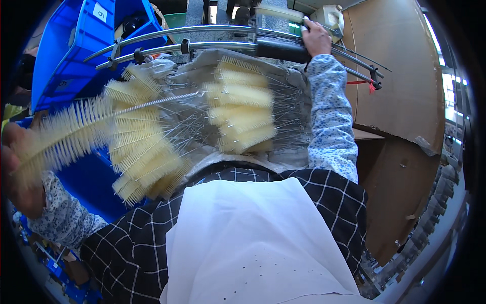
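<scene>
At the far left my left hand (23,172) is closed round the bristle end of a long cream-coloured twisted-wire brush (76,126), blurred by motion. Its bare wire stem points right, over a heap of similar brushes (147,147). My right hand (317,39) is up at the metal rails, fingers curled at the right end of a black cylinder (282,49). Just left of those fingertips is a blurred pale brush-like strip (281,12). What the right fingers grip is hidden. A second stack of cream brushes (243,109) lies in the middle, wire stems fanning right.
Two parallel metal rails (217,45) with black clamps span the far side. Blue plastic bins (76,55) stand at the left. A large cardboard box (395,66) fills the right, with a pale plastic jug (331,20) behind the rails. Grey cloth (293,147) lies under the brushes.
</scene>
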`<state>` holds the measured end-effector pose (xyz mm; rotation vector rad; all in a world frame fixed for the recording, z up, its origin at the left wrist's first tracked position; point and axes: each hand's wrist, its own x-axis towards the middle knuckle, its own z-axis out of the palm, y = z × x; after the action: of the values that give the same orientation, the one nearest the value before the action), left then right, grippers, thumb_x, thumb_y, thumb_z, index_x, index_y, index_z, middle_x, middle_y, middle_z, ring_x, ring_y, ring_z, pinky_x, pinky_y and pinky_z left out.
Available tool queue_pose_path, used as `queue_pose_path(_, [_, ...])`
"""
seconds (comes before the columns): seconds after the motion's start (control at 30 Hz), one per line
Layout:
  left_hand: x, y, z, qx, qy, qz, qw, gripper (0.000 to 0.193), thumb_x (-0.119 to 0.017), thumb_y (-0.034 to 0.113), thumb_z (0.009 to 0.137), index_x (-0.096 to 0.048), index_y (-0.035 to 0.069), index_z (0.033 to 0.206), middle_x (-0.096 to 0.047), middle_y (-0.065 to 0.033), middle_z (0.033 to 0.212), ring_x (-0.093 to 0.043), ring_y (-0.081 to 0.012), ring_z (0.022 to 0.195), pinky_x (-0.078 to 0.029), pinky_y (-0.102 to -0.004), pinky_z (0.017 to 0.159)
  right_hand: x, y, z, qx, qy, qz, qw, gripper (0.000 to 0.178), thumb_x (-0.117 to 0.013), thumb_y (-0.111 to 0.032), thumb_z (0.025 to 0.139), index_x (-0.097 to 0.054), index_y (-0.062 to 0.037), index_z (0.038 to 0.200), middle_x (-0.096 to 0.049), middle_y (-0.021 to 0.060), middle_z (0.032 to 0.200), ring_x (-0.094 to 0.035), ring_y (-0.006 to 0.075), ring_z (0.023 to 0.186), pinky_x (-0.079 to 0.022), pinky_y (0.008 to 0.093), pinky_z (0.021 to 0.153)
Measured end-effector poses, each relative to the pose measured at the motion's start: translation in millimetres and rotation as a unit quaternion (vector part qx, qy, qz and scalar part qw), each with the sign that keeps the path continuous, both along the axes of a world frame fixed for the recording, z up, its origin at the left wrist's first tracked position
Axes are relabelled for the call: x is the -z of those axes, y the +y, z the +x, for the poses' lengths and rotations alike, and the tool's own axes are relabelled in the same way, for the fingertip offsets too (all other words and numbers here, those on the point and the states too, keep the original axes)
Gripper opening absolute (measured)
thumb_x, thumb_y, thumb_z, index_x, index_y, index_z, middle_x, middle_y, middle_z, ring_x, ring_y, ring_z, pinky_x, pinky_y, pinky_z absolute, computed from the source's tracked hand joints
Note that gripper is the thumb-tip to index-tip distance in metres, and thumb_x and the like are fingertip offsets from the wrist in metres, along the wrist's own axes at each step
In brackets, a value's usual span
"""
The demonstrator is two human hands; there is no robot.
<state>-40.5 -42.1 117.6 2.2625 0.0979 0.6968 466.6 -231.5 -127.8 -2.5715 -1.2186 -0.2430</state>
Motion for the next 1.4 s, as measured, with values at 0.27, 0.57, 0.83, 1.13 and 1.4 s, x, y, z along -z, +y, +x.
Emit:
queue_pose_path(0.27, [21.5, -21.4, 50.4, -0.066, -0.001, -0.086, 0.994, 0.021, -0.05, 0.012, 0.077, -0.04, 0.006, 0.094, -0.042, -0.0086, 0.09, -0.043, -0.0114, 0.071, -0.038, -0.0235, 0.061, -14.9, -12.4, 53.0, -0.007, 0.036, -0.097, 0.995, 0.026, -0.043, -0.029, 0.082, -0.056, -0.0193, 0.103, -0.057, 0.0134, 0.099, -0.053, 0.0303, 0.091, -0.042, 0.0365, 0.077])
queue_pose_path(0.57, [44.2, -17.1, 90.6, 0.079, 0.131, -0.203, 0.967, 0.027, -0.054, 0.019, 0.066, -0.039, 0.007, 0.086, -0.038, -0.0026, 0.079, -0.038, -0.0089, 0.069, -0.033, -0.0218, 0.058, -111.8, -112.8, -14.0, -0.094, 0.35, 0.016, 0.932, 0.022, -0.044, -0.003, 0.081, -0.056, -0.0055, 0.1, -0.058, 0.004, 0.088, -0.053, 0.0115, 0.082, -0.042, 0.0229, 0.074])
queue_pose_path(0.83, [42.7, 5.5, 19.3, -0.041, 0.089, -0.27, 0.958, 0.031, -0.054, 0.022, 0.062, -0.043, 0.006, 0.086, -0.037, -0.0028, 0.08, -0.038, -0.0117, 0.074, -0.033, -0.0249, 0.063, -93.2, -134.1, -99.5, -0.129, 0.603, 0.221, 0.755, 0.018, -0.048, -0.011, 0.084, -0.054, -0.0042, 0.1, -0.055, 0.0029, 0.083, -0.051, 0.0088, 0.076, -0.042, 0.0214, 0.071])
queue_pose_path(1.13, [52.2, -60.5, 79.6, 0.001, 0.45, 0.203, 0.87, 0.037, -0.062, 0.013, 0.065, -0.05, 0.004, 0.099, -0.05, -0.0113, 0.098, -0.044, -0.0274, 0.098, -0.032, -0.0354, 0.086, -92.1, -145.6, -173.3, -0.063, 0.715, 0.383, 0.581, 0.013, -0.049, -0.018, 0.085, -0.051, -0.007, 0.092, -0.057, 0.0038, 0.071, -0.052, 0.0055, 0.06, -0.04, 0.0165, 0.052])
queue_pose_path(1.4, [72.2, -191.6, 193.1, 0.246, 0.39, -0.405, 0.79, 0.036, -0.036, 0.024, 0.09, -0.033, 0.0, 0.117, -0.054, -0.0123, 0.087, -0.055, -0.0192, 0.083, -0.043, -0.0273, 0.076, -96.4, -147.9, -184.9, -0.093, 0.696, 0.45, 0.551, 0.014, -0.053, -0.021, 0.083, -0.049, -0.0091, 0.089, -0.059, 0.0069, 0.07, -0.047, 0.0031, 0.056, -0.038, 0.0151, 0.051])
